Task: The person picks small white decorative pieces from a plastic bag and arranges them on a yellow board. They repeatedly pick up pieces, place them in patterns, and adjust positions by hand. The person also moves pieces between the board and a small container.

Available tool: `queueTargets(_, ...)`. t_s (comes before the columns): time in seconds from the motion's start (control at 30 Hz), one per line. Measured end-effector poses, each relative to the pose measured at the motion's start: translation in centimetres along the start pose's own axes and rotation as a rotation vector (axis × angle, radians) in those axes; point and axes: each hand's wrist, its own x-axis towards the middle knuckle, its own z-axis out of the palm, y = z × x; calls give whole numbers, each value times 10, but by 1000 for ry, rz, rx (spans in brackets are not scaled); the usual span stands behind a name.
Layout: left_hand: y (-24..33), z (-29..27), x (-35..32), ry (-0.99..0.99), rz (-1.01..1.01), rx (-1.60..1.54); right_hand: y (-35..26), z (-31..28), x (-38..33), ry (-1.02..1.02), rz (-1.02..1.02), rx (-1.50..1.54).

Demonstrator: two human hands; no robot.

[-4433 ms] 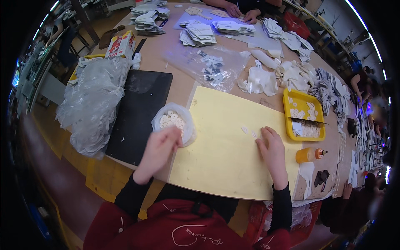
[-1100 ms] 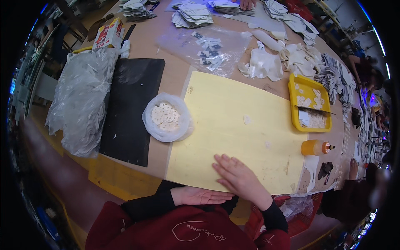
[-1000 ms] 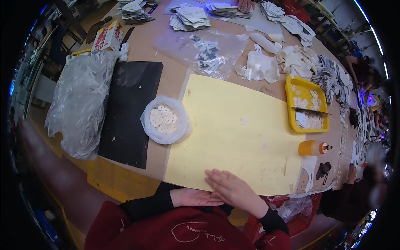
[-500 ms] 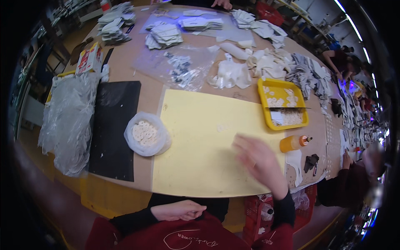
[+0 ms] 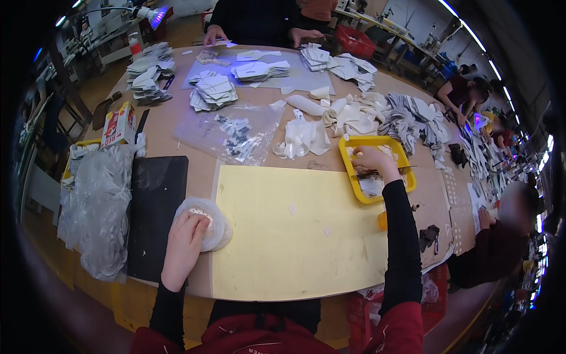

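My left hand (image 5: 181, 243) reaches over the rim of a round container lined with a whitish plastic bag (image 5: 219, 231), its fingers drawn together on the small cream-coloured pieces inside. My right hand (image 5: 377, 161) is stretched forward into a divided yellow tray (image 5: 377, 141), fingers bent down among small pale pieces; what they pinch is hidden. Between the hands lies a large yellow sheet (image 5: 265, 253). One pale flat piece (image 5: 292, 209) rests near its middle, and a fainter piece (image 5: 327, 232) lies nearer me. An orange bottle (image 5: 382, 221) is partly covered by my right forearm.
A black board (image 5: 158, 218) and clear plastic bags (image 5: 97, 206) occupy the left side. Farther back are stacked white pieces (image 5: 213, 92), a clear bag of small labels (image 5: 233, 133) and grey cloth pieces (image 5: 413, 121). A person's hands (image 5: 215, 35) work at the far edge.
My right hand has moved from above the yellow sheet forward into the yellow tray. My left hand has gone from my lap to the bag-lined container. The view has tilted up.
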Motion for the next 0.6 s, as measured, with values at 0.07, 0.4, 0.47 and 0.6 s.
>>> queueTargets(0.07,3,-2,-3,14,28,43,-3,9,3,-7,2,167)
queueTargets(0.4,40,9,-5,65,145,-143,14,31,17,117,-39,467)
queueTargets(0.47,54,31,3,-39,208,-242,16,30,17,85,-35,510)
queueTargets(0.6,64,110,26,-166,476,-160,11,20,19,30,-6,530)
